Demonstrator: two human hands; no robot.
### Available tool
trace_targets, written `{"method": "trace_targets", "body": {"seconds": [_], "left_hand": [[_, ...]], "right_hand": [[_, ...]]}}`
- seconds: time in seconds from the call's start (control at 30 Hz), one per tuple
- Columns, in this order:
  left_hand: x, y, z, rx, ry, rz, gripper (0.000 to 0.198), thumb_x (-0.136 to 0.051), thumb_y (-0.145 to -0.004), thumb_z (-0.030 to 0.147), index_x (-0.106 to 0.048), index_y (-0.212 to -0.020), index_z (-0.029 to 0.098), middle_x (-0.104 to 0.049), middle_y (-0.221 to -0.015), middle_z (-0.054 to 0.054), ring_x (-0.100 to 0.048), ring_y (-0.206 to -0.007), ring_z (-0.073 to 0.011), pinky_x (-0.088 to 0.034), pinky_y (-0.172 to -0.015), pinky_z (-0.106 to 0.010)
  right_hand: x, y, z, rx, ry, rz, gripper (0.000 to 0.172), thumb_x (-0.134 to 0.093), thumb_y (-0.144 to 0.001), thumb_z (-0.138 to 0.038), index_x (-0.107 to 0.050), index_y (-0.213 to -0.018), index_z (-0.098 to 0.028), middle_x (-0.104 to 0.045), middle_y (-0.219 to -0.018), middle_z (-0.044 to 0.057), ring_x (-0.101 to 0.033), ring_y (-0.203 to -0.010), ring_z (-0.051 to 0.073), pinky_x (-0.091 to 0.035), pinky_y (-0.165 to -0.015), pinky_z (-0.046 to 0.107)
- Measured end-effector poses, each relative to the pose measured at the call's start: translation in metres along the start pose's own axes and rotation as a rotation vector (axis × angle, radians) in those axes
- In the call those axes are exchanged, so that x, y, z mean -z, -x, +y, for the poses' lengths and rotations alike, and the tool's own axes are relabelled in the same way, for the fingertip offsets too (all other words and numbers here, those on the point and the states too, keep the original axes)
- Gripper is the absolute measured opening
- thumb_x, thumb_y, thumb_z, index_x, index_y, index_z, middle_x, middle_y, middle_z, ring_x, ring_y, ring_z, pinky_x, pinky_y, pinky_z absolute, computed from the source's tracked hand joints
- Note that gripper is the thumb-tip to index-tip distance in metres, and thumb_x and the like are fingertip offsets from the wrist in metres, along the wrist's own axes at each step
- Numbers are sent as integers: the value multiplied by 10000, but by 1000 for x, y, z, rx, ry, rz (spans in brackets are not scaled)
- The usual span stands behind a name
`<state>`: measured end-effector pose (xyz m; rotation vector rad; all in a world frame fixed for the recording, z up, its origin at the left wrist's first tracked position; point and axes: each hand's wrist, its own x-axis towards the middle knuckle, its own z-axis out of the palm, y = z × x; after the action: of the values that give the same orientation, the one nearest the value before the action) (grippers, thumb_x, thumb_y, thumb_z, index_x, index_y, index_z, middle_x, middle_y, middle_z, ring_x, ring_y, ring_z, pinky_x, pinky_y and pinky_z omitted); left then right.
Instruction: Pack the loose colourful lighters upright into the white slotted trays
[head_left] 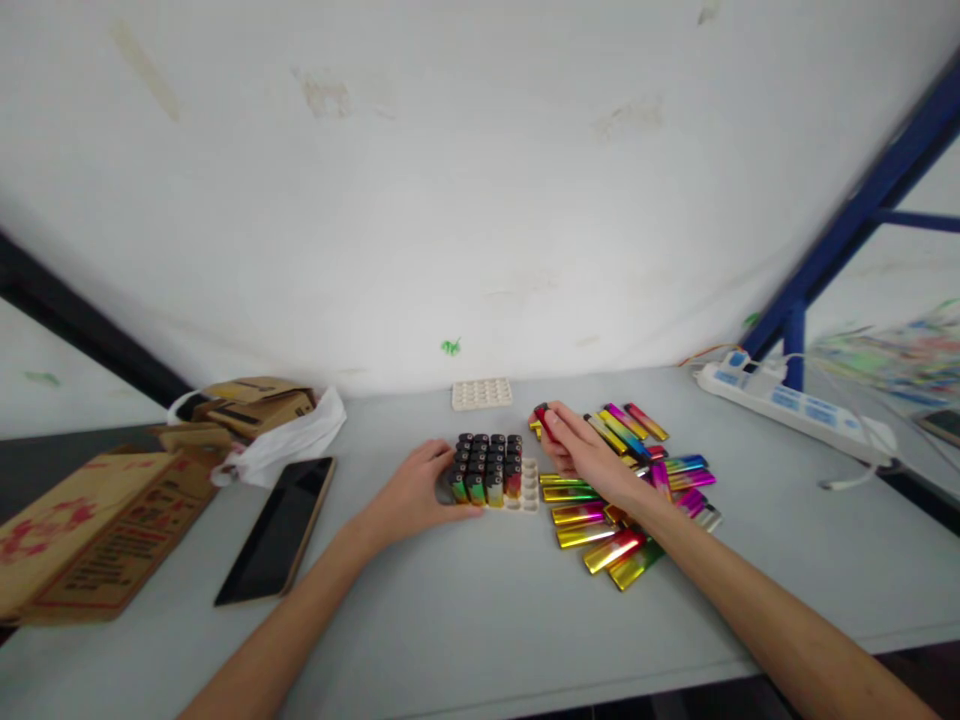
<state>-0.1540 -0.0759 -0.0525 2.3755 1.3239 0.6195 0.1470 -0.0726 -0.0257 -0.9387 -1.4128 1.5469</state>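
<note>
Rows of lighters with black tops stand upright in a white tray on the table. Along the tray's right side a column of round holes shows. My left hand curves around the left end of the tray, thumb at the near corner and fingers at the back. In my right hand is a red lighter with a dark top, pinched above the table to the right of the tray. Beneath and beside that hand lies a loose pile of shiny lighters in gold, pink, blue, green and red.
Near the wall lies a second white tray with holes. A tablet, a white plastic bag and cardboard boxes are on the left. A white power strip with cables lies at the right by a blue frame.
</note>
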Motion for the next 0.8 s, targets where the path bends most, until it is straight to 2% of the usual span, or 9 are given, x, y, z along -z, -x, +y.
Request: {"method": "trace_targets", "body": {"seconds": [0.13, 0.2, 0.3, 0.4, 0.47, 0.57, 0.7, 0.8], "left_hand": [[0, 0, 0, -5, -4, -11, 615, -917, -710, 684, -782, -1099, 228, -735, -1199, -112, -702, -1132, -358, -565, -1069, -488], [1, 0, 1, -3, 1, -9, 616, -917, -709, 683, -784, -1108, 232, -738, -1190, -106, -704, -1119, -353, -567, -1065, -486], [1, -1, 3, -1, 14, -6, 626, -915, -708, 683, -788, -1127, 236, -742, -1184, -103, -703, -1113, -350, -569, -1062, -485], [1, -1, 3, 0, 9, -10, 623, -910, -708, 689, -791, -1117, 235, -743, -1161, -106, -705, -1106, -356, -573, -1052, -489], [1, -2, 3, -2, -6, -10, 620, -904, -708, 702, -790, -1093, 229, -740, -1148, -109, -706, -1101, -363, -579, -1039, -491], [1, -2, 2, -5, -38, -16, 638, -886, -714, 729, -778, -1088, 223, -735, -1143, -111, -707, -1104, -366, -585, -1024, -487], [1, -1, 1, 0, -52, -29, 662, -881, -729, 724, -761, -1139, 218, -729, -1175, -112, -706, -1131, -367, -578, -1046, -484], [1, -2, 2, -4, -42, -24, 672, -886, -723, 721, -763, -1143, 212, -729, -1175, -115, -708, -1131, -376, -578, -1047, -490]], "right_hand": [[-5, 2, -2, 91, 70, -20, 515, -541, -998, -780, -497, -966, -268, -569, -758, -48, -454, -588, 133, -393, -571, 291], [-9, 2, -3, 103, 34, -31, 507, -577, -990, -766, -505, -961, -265, -635, -838, -24, -480, -606, 133, -409, -590, 297], [-11, 1, -2, 46, -47, -5, 558, -632, -924, -812, -515, -932, -267, -544, -742, -49, -364, -549, 123, -308, -518, 276], [-9, -2, 3, -41, -6, 57, 681, -504, -902, -923, -486, -769, -256, -340, -603, -69, -247, -513, 121, -218, -485, 277], [-6, -4, 7, -68, 59, 105, 725, -413, -925, -933, -404, -657, -260, -272, -559, -66, -220, -490, 118, -189, -471, 286], [-3, -3, 9, -72, 99, 146, 670, -375, -1000, -802, -323, -587, -277, -250, -488, -55, -222, -449, 123, -181, -446, 295], [-4, 2, 7, -84, 146, 122, 533, -369, -1027, -547, -355, -566, -281, -308, -433, -33, -267, -413, 137, -195, -432, 294], [-4, 4, 6, -84, 162, 112, 501, -389, -1019, -515, -371, -580, -275, -339, -439, -32, -296, -418, 137, -207, -436, 285]]}}
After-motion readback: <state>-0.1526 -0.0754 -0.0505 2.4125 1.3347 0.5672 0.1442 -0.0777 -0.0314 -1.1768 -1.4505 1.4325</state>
